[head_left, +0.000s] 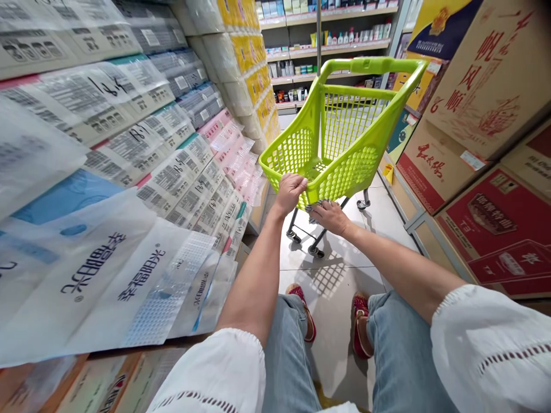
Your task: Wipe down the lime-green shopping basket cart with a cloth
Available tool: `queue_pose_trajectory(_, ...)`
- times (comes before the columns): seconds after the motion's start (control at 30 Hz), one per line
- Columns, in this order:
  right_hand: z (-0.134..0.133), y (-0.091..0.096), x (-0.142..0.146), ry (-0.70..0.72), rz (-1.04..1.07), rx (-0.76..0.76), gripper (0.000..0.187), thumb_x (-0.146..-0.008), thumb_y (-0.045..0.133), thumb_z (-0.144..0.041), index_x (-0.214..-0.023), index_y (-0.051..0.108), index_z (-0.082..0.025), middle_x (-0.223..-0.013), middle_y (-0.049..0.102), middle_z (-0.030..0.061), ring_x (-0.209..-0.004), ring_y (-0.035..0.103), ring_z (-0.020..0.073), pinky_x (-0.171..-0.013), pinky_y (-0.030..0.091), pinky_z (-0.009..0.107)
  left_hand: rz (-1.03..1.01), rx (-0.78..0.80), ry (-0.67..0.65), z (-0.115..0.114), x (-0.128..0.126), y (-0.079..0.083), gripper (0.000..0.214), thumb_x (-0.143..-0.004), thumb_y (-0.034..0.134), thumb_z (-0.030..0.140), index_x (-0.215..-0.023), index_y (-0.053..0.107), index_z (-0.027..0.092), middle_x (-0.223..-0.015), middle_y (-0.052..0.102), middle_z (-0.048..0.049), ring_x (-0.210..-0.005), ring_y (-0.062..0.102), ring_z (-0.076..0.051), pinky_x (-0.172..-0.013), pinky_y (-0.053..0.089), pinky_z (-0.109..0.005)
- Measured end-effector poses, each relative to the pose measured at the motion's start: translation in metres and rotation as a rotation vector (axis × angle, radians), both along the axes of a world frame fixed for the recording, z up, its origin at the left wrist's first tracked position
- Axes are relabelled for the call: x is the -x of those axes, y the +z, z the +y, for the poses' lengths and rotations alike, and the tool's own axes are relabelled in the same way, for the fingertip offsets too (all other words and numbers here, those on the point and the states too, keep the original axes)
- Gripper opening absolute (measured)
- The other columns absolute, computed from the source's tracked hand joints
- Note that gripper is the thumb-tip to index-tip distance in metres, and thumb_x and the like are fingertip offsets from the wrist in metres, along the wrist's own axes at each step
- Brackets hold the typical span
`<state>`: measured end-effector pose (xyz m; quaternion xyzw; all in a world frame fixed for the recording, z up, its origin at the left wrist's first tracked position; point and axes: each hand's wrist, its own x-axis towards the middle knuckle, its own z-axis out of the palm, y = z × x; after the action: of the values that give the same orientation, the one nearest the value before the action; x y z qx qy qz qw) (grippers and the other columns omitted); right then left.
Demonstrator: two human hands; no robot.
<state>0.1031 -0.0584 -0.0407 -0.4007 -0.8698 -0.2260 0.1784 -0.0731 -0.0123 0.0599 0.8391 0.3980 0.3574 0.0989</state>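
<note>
A lime-green shopping cart (387,131) stands in front of me with its low front end towards me. My left hand (290,194) is closed over the front rim of its basket, thumb lying along the edge. Just below and to the right, my right hand (331,219) presses a grey-striped cloth (311,218) against the outside of the basket's front. The fingers are bent around the cloth, and much of it is hidden under them. I see only the cart's floor through the open top.
Stacked packs of paper tissue (172,166) crowd the left side, with plastic wrappers (116,275) hanging out. Cartons (477,86) line the right shelf. Behind the cart, a shelf holds bottles (340,39). Tiled floor (331,310) lies between my feet.
</note>
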Motion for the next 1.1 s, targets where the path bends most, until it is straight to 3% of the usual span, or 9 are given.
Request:
queue_pose_trajectory(0.27, 0.011, 0.037, 0.003, -0.017, 0.106, -0.103, 0.029, -0.097, 0.038, -0.027, -0.117, 0.058, -0.028, -0.130, 0.055, 0.0053, -0.108, 0.044, 0.0246, -0.086, 0.031, 0.041, 0.016, 0.004, 0.002, 0.001, -0.001, 0.000, 0.043, -0.096, 0.032, 0.043, -0.061, 0.040, 0.020, -0.068, 0.050, -0.0016, -0.071, 0.044, -0.017, -0.080, 0.034, -0.034)
queue_pose_trajectory(0.43, 0.006, 0.019, 0.004, -0.022, 0.132, 0.037, 0.030, -0.094, 0.042, -0.023, -0.119, 0.059, -0.027, -0.122, 0.058, 0.0076, -0.104, 0.046, 0.0243, -0.083, 0.036, 0.038, 0.007, 0.001, 0.011, 0.004, 0.001, -0.002, 0.044, -0.096, 0.031, 0.043, -0.060, 0.040, 0.020, -0.068, 0.051, -0.0020, -0.072, 0.044, -0.017, -0.081, 0.035, -0.035)
queue_pose_trajectory(0.57, -0.001, 0.010, -0.011, 0.094, 0.086, 0.172, 0.034, -0.085, 0.055, -0.021, -0.118, 0.060, -0.025, -0.116, 0.059, 0.0086, -0.101, 0.048, 0.0235, -0.084, 0.041, 0.035, 0.014, 0.002, 0.021, 0.005, 0.004, -0.002, 0.043, -0.096, 0.033, 0.044, -0.061, 0.041, 0.021, -0.069, 0.053, -0.0020, -0.072, 0.046, -0.017, -0.082, 0.036, -0.035)
queue_pose_trajectory(0.63, -0.002, 0.021, -0.021, 0.144, 0.171, 0.146, 0.036, -0.081, 0.060, -0.026, -0.117, 0.060, -0.022, -0.118, 0.057, 0.0099, -0.104, 0.048, 0.0247, -0.090, 0.042, 0.037, 0.023, 0.003, 0.021, 0.004, 0.005, -0.001, 0.042, -0.095, 0.034, 0.044, -0.062, 0.044, 0.021, -0.070, 0.055, -0.0022, -0.074, 0.048, -0.018, -0.084, 0.037, -0.035)
queue_pose_trajectory(0.73, -0.003, 0.051, -0.031, 0.146, 0.414, 0.029, 0.044, -0.079, 0.061, -0.033, -0.121, 0.057, -0.020, -0.123, 0.051, 0.0122, -0.114, 0.046, 0.0266, -0.100, 0.040, 0.040, 0.035, -0.002, 0.033, -0.001, 0.003, 0.001, 0.040, -0.095, 0.035, 0.042, -0.064, 0.049, 0.021, -0.074, 0.059, -0.0027, -0.078, 0.051, -0.018, -0.089, 0.037, -0.036)
queue_pose_trajectory(0.9, -0.005, 0.098, -0.018, -0.002, 0.571, -0.049, 0.051, -0.082, 0.056, -0.033, -0.131, 0.052, -0.019, -0.132, 0.045, 0.0126, -0.123, 0.041, 0.0286, -0.105, 0.035, 0.043, 0.049, -0.091, 0.181, -0.018, -0.013, 0.004, 0.032, -0.094, 0.037, 0.033, -0.069, 0.054, 0.021, -0.081, 0.064, -0.0045, -0.089, 0.053, -0.021, -0.103, 0.031, -0.041)
queue_pose_trajectory(1.0, -0.002, 0.108, -0.002, -0.091, 0.511, 0.000, 0.044, -0.087, 0.050, -0.031, -0.129, 0.056, -0.023, -0.136, 0.047, 0.0092, -0.121, 0.040, 0.0288, -0.103, 0.035, 0.044, 0.047, -0.094, 0.165, -0.024, -0.025, 0.002, 0.028, -0.093, 0.037, 0.026, -0.073, 0.056, 0.021, -0.083, 0.064, -0.0067, -0.088, 0.054, -0.022, -0.098, 0.034, -0.042)
queue_pose_trajectory(1.1, 0.004, 0.109, 0.002, -0.090, 0.485, 0.038, 0.037, -0.087, 0.049, -0.030, -0.122, 0.062, -0.024, -0.133, 0.052, 0.0067, -0.117, 0.043, 0.0274, -0.099, 0.037, 0.042, 0.008, -0.058, 0.175, -0.023, -0.030, -0.003, 0.028, -0.094, 0.035, 0.025, -0.072, 0.053, 0.020, -0.081, 0.063, -0.0073, -0.082, 0.053, -0.022, -0.089, 0.039, -0.040)
